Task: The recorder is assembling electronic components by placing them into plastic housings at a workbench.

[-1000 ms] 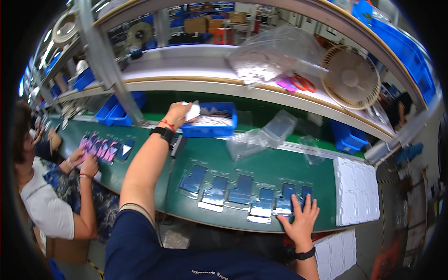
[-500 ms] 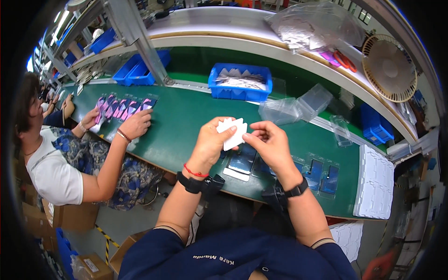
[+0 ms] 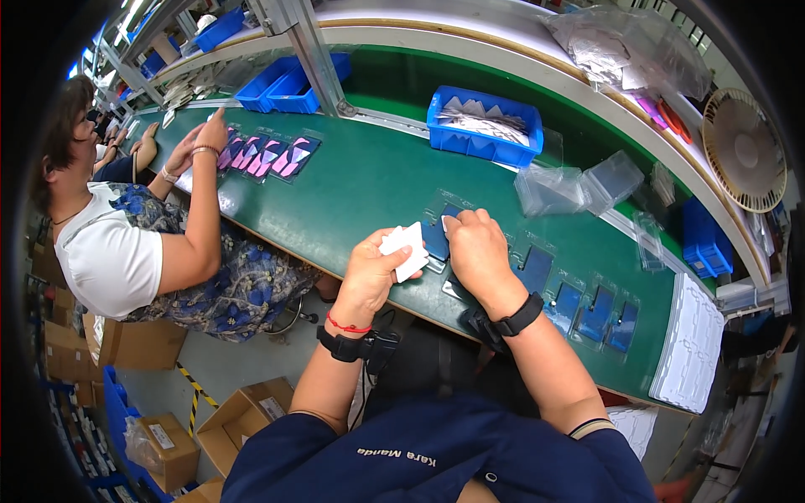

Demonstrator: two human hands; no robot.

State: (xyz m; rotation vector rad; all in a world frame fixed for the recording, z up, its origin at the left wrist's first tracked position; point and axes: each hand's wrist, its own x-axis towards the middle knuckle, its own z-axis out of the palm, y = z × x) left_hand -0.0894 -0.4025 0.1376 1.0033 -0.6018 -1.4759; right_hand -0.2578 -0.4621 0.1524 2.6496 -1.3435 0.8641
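Observation:
My left hand (image 3: 369, 272) is closed on a small fanned stack of white cards (image 3: 407, 253), its thumb pressed on top, just above the bench's near edge. Over the row of packs my right hand (image 3: 482, 258) is closed, with the edge of a white card (image 3: 445, 222) showing at its fingertips. Right under those fingertips lies a dark blue, phone-shaped flat piece (image 3: 436, 243) in a clear sleeve, partly covered by the hand. More such dark blue pieces (image 3: 537, 268) in clear sleeves run in a row to the right along the green bench.
A blue bin (image 3: 486, 142) of white cards stands at the back, with clear plastic boxes (image 3: 549, 191) beside it. White moulded trays (image 3: 689, 348) are stacked at the right end. On the left sits a co-worker (image 3: 126, 243), near pink-and-dark packs (image 3: 293, 158).
My right hand has left the cards in my left hand and lowered to the dark blue piece, a white card in its fingers. The whole view has shifted. The co-worker's hands have drawn together.

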